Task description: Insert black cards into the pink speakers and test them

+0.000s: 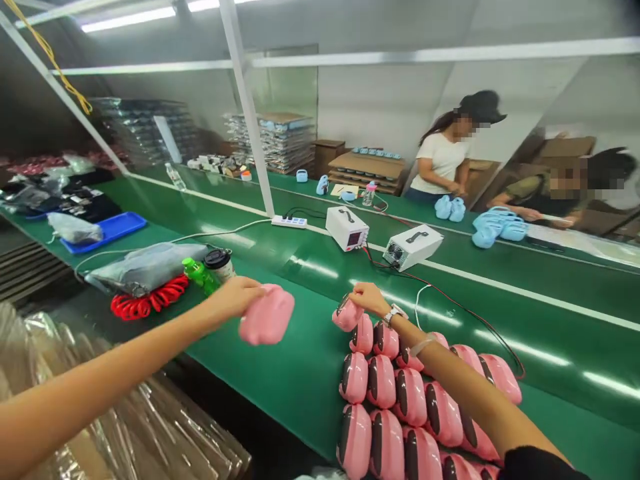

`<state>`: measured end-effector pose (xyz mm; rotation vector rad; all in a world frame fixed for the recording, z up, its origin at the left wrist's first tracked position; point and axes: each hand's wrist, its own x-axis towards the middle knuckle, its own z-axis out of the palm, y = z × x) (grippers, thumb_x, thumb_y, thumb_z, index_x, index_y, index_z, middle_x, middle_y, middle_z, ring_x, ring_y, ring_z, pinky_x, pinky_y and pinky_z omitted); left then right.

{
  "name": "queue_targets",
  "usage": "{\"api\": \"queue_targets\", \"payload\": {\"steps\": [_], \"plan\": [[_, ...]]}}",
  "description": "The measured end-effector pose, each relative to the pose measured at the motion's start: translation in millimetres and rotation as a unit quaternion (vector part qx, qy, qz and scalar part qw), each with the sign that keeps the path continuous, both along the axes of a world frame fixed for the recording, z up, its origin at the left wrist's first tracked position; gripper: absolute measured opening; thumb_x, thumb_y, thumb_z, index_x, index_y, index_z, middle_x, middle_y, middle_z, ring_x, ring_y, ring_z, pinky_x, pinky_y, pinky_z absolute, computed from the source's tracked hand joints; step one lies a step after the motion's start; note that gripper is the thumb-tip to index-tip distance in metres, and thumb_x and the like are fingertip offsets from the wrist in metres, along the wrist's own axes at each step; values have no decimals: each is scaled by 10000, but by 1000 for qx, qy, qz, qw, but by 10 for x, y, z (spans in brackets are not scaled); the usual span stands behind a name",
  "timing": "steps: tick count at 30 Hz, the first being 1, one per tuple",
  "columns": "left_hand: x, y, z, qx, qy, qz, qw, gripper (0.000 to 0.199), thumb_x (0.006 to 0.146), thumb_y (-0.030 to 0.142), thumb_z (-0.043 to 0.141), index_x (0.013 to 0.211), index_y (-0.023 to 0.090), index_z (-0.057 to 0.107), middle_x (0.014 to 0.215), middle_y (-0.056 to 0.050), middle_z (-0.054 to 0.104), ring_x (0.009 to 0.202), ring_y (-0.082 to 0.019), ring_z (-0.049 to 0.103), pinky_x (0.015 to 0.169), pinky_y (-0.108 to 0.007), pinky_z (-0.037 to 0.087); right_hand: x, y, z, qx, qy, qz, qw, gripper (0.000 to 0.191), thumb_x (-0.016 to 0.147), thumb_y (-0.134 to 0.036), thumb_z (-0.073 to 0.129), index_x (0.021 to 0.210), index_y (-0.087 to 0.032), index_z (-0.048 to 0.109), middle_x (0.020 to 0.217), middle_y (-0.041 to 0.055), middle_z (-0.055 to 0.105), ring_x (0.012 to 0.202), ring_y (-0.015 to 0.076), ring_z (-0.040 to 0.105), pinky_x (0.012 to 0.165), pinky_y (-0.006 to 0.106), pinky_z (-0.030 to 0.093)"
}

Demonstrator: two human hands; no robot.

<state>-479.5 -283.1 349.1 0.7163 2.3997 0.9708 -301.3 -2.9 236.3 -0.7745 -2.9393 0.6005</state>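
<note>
My left hand (243, 295) grips a pink plastic piece (267, 315), slightly blurred, raised over the green table. Farther right, my right hand (367, 298) has its fingers closed on a pink and dark case (346, 315) at the back left corner of several rows of similar pink cases (383, 380). These cases stand close together on the green table (295, 373), some of them hidden under my right forearm. A watch is on my right wrist.
Two white power units (413, 245) with cables stand beyond the cases. A green bottle (200, 275), a lidded cup (220, 265) and a red coiled hose (149, 298) lie left. Wrapped cardboard (165, 427) is at lower left. Two people work across the table near blue cases (499, 225).
</note>
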Motion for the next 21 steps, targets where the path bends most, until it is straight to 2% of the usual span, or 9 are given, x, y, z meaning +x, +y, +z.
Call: {"api": "queue_targets", "payload": {"steps": [1,3,6,9,12,15,17,19,21], "plan": [[66,330,-165,-23,-16,-10,1000,264,823,280,632,657,82,685,526,32,560,548,-129,541,522,-221,372,15,76,-102,-13,-13,10,1000,215,933,-332,592,970,-127,643,962,39,661,849,164,639,769,346,542],[187,930,-566,-59,-27,-7,998,273,847,268,639,635,96,628,558,28,539,605,-132,552,581,-239,417,-1,166,-276,-44,-35,38,998,206,934,-323,594,973,-127,643,971,42,662,869,167,642,785,356,545],[342,1542,-1155,-81,-38,4,996,224,909,317,602,826,110,623,819,-16,632,773,-145,610,727,-305,519,-85,188,-463,-84,-64,77,991,201,928,-322,602,964,-129,643,976,45,662,877,165,640,796,361,544],[486,1828,-1536,-79,-48,7,996,234,928,335,579,891,109,628,892,-33,647,834,-160,629,771,-333,539,-162,121,-590,-99,-88,85,988,204,916,-337,618,926,-136,647,939,35,662,838,158,639,761,337,545],[597,1932,-1768,-78,-49,0,996,258,923,319,590,790,100,620,784,-7,643,772,-151,640,748,-319,542,-244,52,-739,-96,-102,57,989,171,901,-341,639,843,-181,649,855,17,664,773,146,636,675,277,528],[611,1945,-1881,-73,-39,-27,996,245,931,235,568,741,94,629,730,-2,663,752,-153,667,752,-311,544,-352,53,-839,-78,-86,12,993,239,773,-381,742,701,-191,615,742,2,635,703,162,637,600,281,513],[540,1891,-1813,-75,-23,-56,995,150,912,116,541,838,77,665,849,-51,712,869,-190,692,833,-346,536,-423,59,-792,-63,-55,-24,996,314,573,-355,822,581,-208,545,738,4,630,672,226,660,543,336,505],[408,1762,-1586,-84,-5,-95,992,145,826,37,609,949,69,679,1006,-104,717,1028,-249,669,947,-412,498,-500,21,-638,-54,-9,-46,997,353,422,-286,816,535,-219,487,773,16,637,703,340,683,515,417,497],[257,1529,-1206,-87,4,-139,986,227,741,54,726,961,91,682,1042,-105,708,1064,-262,651,984,-461,481,-609,-100,-392,-62,44,-25,997,326,396,-269,780,577,-238,511,801,33,643,770,401,685,551,476,512]]}}
